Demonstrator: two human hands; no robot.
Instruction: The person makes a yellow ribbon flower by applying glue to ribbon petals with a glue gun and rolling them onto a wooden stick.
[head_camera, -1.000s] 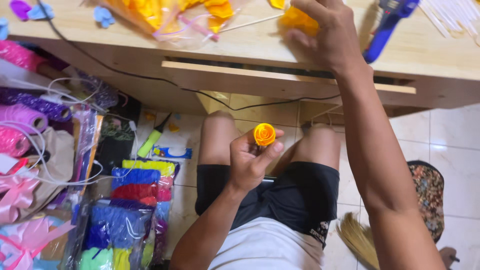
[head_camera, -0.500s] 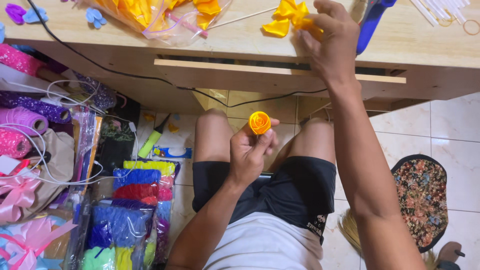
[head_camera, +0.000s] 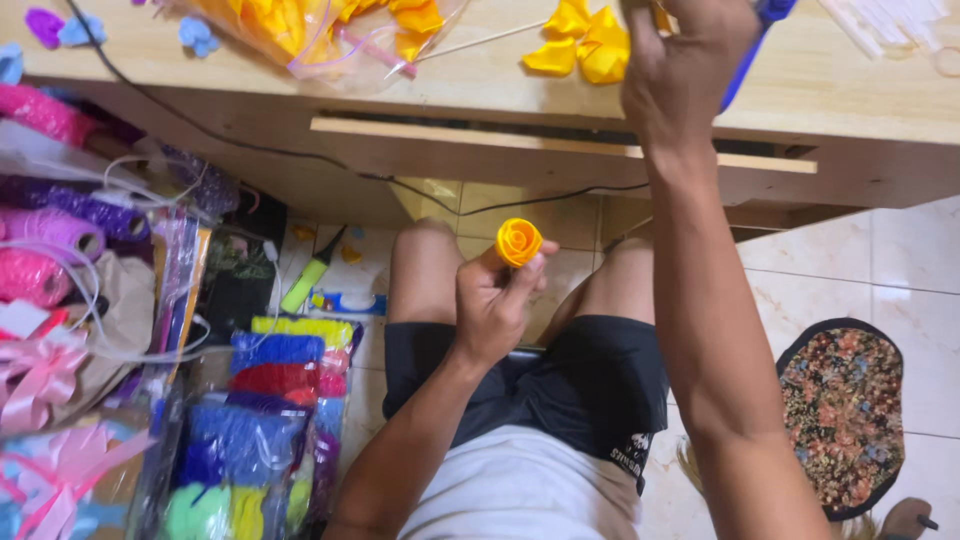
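Right hand (head_camera: 685, 75) lifting off yellow ribbon petals (head_camera: 585, 45), now lying just left of it; fingers curled, grip unclear; left hand (head_camera: 495, 305) pinching yellow ribbon rose (head_camera: 519, 241) over lap, raised slightly higher.

right hand (head_camera: 685, 75) fingertips cut off by top edge, blue tool (head_camera: 752, 50) partly hidden

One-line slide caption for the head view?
Left hand holds a rolled yellow rose above the lap; right hand reaches yellow petals on the wooden desk.

The right hand (head_camera: 685, 75) has let go of the yellow petals (head_camera: 585, 45), which now lie on the bench (head_camera: 820, 90). The hand has shifted rightward, beside them.
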